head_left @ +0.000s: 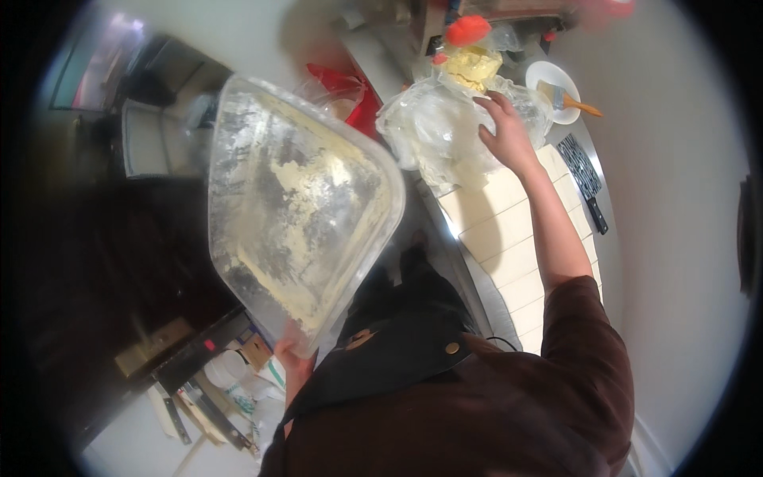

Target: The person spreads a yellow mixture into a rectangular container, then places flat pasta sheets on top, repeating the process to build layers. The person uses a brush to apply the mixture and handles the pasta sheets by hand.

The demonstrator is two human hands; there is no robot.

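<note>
My left hand (296,359) grips the lower corner of a large clear plastic tub (395,187), held up tilted on the left. Pale, floury residue is smeared over its inside. My right hand (509,139) reaches out over a crumpled clear plastic bag (449,131) on the counter, thumb and fingers apart; whether the fingertips touch the bag I cannot tell. Just beyond them lies a pale yellow mass (474,67) in plastic. Beneath my right forearm stretches a sheet of pale dough (501,234), marked off into several rectangles.
Right of the bag, a brush (576,105) rests across a white bowl (548,75). A cleaver with a patterned blade (580,167) lies by the wall. A red bag (354,99) is left of the counter. Several knives (211,409) are at lower left. A bright red object (467,30) is at the back.
</note>
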